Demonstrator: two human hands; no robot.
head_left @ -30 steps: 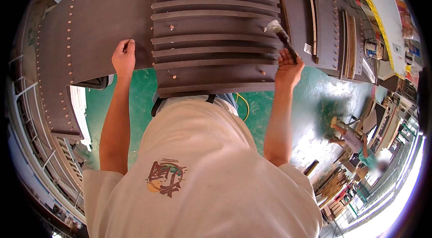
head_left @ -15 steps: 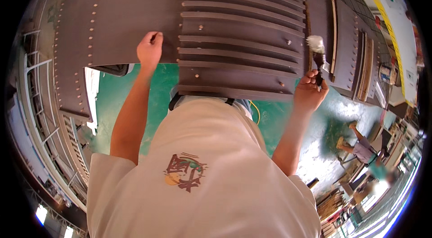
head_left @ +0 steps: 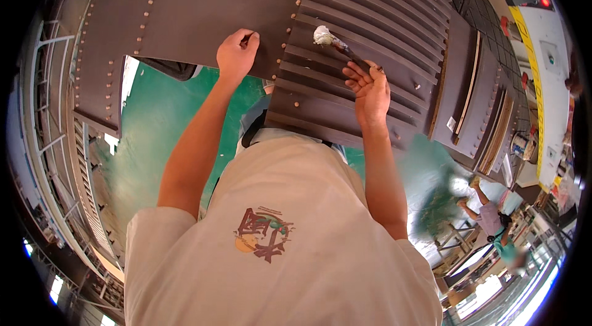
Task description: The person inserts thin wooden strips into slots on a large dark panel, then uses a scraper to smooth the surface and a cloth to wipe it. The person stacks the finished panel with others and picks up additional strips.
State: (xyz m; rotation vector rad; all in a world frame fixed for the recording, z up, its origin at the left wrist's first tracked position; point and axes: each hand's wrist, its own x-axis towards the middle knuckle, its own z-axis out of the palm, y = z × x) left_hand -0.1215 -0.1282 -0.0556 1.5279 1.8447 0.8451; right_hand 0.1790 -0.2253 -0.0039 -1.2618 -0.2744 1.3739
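Note:
My right hand (head_left: 372, 95) is closed around the dark handle of a brush (head_left: 346, 52). Its bristle end is thick with a white paste and points left, over a row of dark brown parallel strips (head_left: 370, 28). The strips lie side by side on a brown work surface (head_left: 203, 2). My left hand (head_left: 237, 56) hovers by the left end of the strips, fingers curled in with the thumb against them. Whatever may be inside that hand is too hidden to make out.
Lines of small round studs (head_left: 146, 14) run across the brown surface. Longer thin strips (head_left: 470, 79) lie to the right, near a machine panel with a yellow edge (head_left: 531, 55). Another person (head_left: 491, 218) is at the lower right. Metal railings (head_left: 54, 141) stand on the left.
My right hand has carried the brush leftward from the strips' right edge to above them, and the bristles now point left. The view has turned. My left hand stays curled.

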